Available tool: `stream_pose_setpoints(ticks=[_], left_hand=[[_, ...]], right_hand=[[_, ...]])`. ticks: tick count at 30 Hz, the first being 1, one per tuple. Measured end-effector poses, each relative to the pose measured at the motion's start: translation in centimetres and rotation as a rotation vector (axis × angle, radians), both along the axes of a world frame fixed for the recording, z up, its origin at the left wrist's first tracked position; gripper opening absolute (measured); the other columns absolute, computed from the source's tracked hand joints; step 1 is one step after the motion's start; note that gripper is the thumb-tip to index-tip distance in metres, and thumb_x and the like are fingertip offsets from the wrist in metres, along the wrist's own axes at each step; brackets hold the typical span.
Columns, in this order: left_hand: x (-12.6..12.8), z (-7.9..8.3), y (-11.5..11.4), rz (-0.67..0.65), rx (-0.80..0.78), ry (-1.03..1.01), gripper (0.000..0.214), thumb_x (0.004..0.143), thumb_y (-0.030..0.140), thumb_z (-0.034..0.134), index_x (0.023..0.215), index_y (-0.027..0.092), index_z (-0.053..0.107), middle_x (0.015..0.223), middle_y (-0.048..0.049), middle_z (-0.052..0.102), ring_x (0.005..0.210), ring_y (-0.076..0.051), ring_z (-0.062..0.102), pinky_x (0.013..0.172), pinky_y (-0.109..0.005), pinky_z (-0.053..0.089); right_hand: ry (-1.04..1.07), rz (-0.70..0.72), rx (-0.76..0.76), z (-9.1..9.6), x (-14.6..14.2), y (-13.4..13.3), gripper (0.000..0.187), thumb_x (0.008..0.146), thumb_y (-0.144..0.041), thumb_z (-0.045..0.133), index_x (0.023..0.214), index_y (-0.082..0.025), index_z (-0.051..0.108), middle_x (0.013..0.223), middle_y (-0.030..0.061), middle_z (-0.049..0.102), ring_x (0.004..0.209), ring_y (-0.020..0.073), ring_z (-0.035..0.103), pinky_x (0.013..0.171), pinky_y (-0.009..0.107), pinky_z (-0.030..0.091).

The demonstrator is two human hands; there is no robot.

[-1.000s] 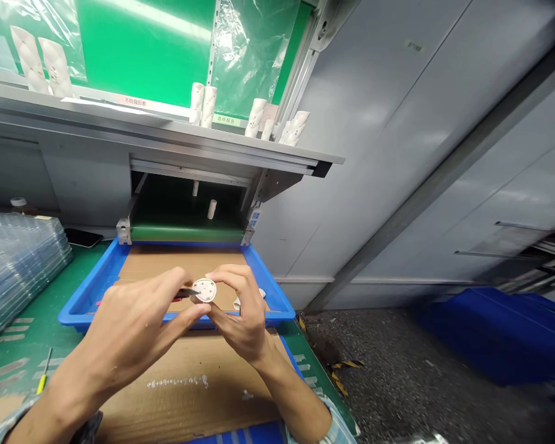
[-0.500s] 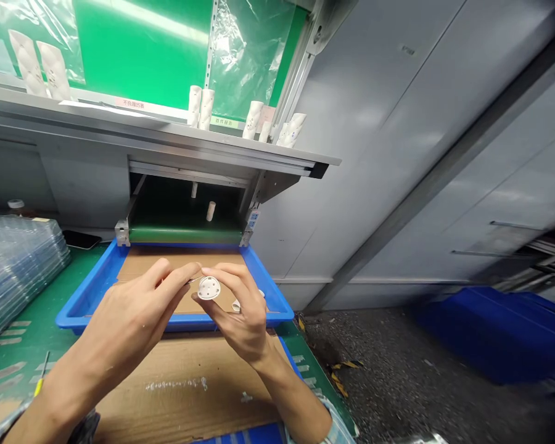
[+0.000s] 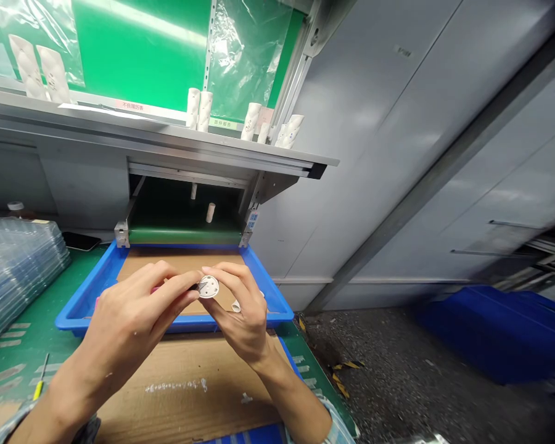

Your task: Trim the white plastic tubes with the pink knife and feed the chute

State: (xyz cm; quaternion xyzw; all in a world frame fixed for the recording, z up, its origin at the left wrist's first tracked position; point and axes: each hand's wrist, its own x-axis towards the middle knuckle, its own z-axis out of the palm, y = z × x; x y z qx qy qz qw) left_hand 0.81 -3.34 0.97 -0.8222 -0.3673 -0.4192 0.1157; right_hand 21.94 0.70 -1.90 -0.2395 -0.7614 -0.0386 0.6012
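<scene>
Your left hand [image 3: 129, 320] has closed in on the white disc [image 3: 208, 287], and the dark tip of the tool [image 3: 193, 287] now sits right against the disc's edge, where a moment ago it showed a little farther out. Your left fingers [image 3: 166, 280] are curled shut around that tool, though they hide most of it, and a bit of pink shows behind them that may be its handle; you can't quite tell. Your right hand [image 3: 243, 324] pinches the disc firmly between thumb and fingers, holding it up above the blue tray [image 3: 81, 317], its small holes facing you. Just under your right hand, a small white piece [image 3: 235, 306] lies on the cardboard liner [image 3: 180, 262]. A yellow-handled screwdriver [image 3: 37, 390] lies on the green mat [image 3: 9, 308] to your left, beside a stack of clear trays [image 3: 18, 265]. Ahead, white tubes [image 3: 193, 108] stand on the shelf [image 3: 143, 139], and another tube [image 3: 210, 213] shows in the dark opening above the green belt [image 3: 185, 235].
</scene>
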Motion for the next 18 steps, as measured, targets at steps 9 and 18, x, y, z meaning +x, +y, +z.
stream_pose_setpoints(ticks=[9, 18], left_hand=[[0.06, 0.17, 0.12, -0.015, -0.020, -0.031, 0.025, 0.114, 0.030, 0.058, 0.138, 0.029, 0.067, 0.102, -0.0002, 0.074, 0.083, -0.013, 0.069, 0.075, -0.024, 0.053], [-0.38, -0.05, 0.16, -0.051, -0.050, -0.071, 0.027, 0.112, 0.024, 0.062, 0.136, 0.031, 0.069, 0.098, 0.0015, 0.073, 0.081, -0.013, 0.069, 0.076, -0.023, 0.054]], right_hand=[[-0.035, -0.043, 0.036, -0.22, 0.08, 0.10, 0.034, 0.103, -0.018, 0.076, 0.136, -0.026, 0.073, 0.116, 0.0084, 0.077, 0.100, 0.0213, 0.080, 0.089, 0.036, 0.070], [-0.056, -0.048, 0.063, -0.21, -0.01, 0.14, 0.035, 0.104, -0.018, 0.075, 0.138, -0.026, 0.072, 0.115, 0.0091, 0.079, 0.100, 0.0219, 0.080, 0.088, 0.036, 0.070]])
